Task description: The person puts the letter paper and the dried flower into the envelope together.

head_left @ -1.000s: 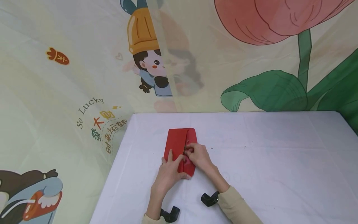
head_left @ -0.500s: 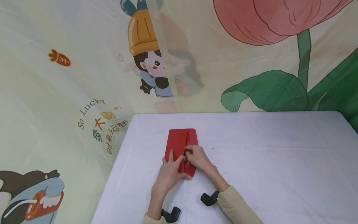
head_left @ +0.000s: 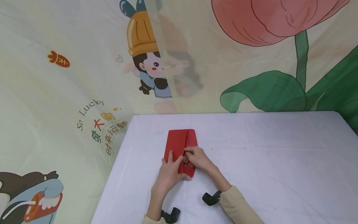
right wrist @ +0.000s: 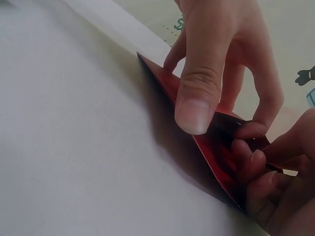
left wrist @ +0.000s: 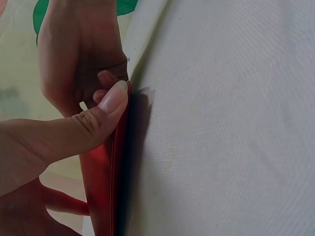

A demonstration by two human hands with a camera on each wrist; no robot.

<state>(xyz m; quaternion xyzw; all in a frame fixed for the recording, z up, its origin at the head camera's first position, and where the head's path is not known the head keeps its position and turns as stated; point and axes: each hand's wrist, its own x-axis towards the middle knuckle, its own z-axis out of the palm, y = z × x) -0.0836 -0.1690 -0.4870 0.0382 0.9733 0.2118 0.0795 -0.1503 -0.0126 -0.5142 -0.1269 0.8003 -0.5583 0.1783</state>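
A red paper envelope (head_left: 176,140) lies on the white table, its rounded flap (head_left: 191,138) folded out to the right. My left hand (head_left: 167,172) holds its lower part, fingers spread over the front and thumb at the bottom edge. In the left wrist view that thumb (left wrist: 114,101) presses against the red edge. My right hand (head_left: 199,158) has curled fingers at the envelope's mouth, pinching near the edge. The right wrist view shows the mouth (right wrist: 216,160) gaping, with right fingertips (right wrist: 251,164) inside it. Anything within the dark opening is hidden.
White cloth covers the table (head_left: 265,165), whose far edge meets a printed curtain (head_left: 195,77) with cartoon figures and a large flower. Black wrist cameras (head_left: 171,214) are strapped at both wrists, below beige sleeves (head_left: 240,205).
My right hand has slid slightly down along the envelope's mouth, its fingers shifting at the opening. The left hand and the envelope stay in place.
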